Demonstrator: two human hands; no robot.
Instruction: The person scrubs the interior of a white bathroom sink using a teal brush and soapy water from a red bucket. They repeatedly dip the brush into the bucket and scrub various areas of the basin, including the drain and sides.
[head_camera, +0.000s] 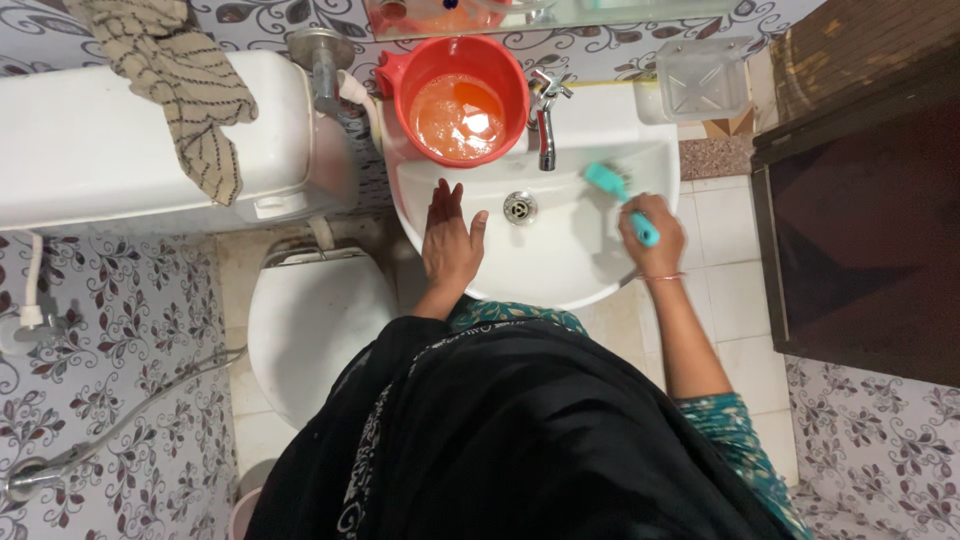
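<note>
Right hand (652, 238) wrapped around the handle of a teal plastic scrub brush (618, 195), fingers closed tight on its near end. Long axis slanting from the grip up and leftward, bristled head at the far end, pressed on the right inner wall of the white ceramic wash basin (560, 275), right of the metal drain (519, 207). Left hand (449, 240) flat on the basin's left rim, fingers together, holding nothing. Red plastic bucket (461, 98) of orange water beyond, beside the chrome tap (546, 120).
</note>
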